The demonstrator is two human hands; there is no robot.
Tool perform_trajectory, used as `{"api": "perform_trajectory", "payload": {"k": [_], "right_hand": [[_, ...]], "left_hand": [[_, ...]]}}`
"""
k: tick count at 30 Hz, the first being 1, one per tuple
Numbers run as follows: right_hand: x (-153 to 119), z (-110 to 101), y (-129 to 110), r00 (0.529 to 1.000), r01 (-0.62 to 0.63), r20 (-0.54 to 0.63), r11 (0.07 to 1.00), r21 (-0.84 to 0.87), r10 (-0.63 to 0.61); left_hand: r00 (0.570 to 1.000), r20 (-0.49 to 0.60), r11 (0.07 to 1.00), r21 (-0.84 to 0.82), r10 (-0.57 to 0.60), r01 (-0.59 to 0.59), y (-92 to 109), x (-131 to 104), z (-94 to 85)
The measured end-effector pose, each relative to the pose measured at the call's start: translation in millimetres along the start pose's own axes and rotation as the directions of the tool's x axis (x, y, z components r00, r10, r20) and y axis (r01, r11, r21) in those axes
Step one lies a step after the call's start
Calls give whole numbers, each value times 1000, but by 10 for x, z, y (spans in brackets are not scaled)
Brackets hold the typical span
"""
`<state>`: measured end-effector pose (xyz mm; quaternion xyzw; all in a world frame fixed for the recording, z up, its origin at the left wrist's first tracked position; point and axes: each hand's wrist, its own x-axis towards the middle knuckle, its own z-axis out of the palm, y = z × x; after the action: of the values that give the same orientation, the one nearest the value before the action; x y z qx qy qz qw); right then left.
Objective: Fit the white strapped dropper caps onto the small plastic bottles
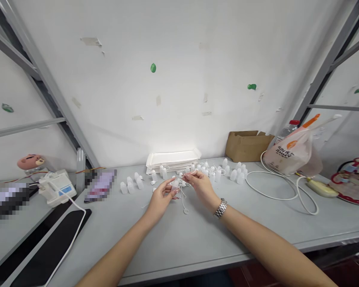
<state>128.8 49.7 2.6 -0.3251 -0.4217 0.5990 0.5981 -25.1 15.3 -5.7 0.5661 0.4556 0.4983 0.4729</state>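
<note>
My left hand (162,196) is closed in a pinch around a small translucent plastic bottle (175,183). Close to its right, my right hand (201,186) pinches something white and tiny near the bottle's top; the fingers hide most of it. Below and between the hands lie white plastic caps with thin straps, one ending in a ring (186,211). Several small bottles (130,184) stand left of my hands. Another group of bottles (238,175) is on the right, and behind my right hand are bottles with caps and straps (218,174).
A stack of white trays (173,158) lies against the wall. To the right are a cardboard box (249,146), a plastic bag (290,153) and a looped white cable (269,197). A power adapter (57,187) and blurred-out phone-like object (101,185) lie left on the grey table (179,247).
</note>
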Motion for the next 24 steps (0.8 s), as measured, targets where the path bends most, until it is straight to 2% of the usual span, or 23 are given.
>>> {"api": "perform_trajectory", "payload": {"k": [3,8,19,24], "right_hand": [[-11,5,-37,1000,-1,-15,1000,13,1],[-37,15,-8,997,-20,73,1000,-24,22],[-96,54,-33,989,59,143,973,-221,-28],[-116,75,-30,982,111,178,960,-257,-66]], "left_hand": [[1000,8,1000,-3,2,-2,-4,-1,-1],[1000,-11,999,-23,-23,23,2,-12,2],[999,21,999,32,33,-34,42,-41,-14],[999,-22,998,49,37,-36,27,-30,-27]]}}
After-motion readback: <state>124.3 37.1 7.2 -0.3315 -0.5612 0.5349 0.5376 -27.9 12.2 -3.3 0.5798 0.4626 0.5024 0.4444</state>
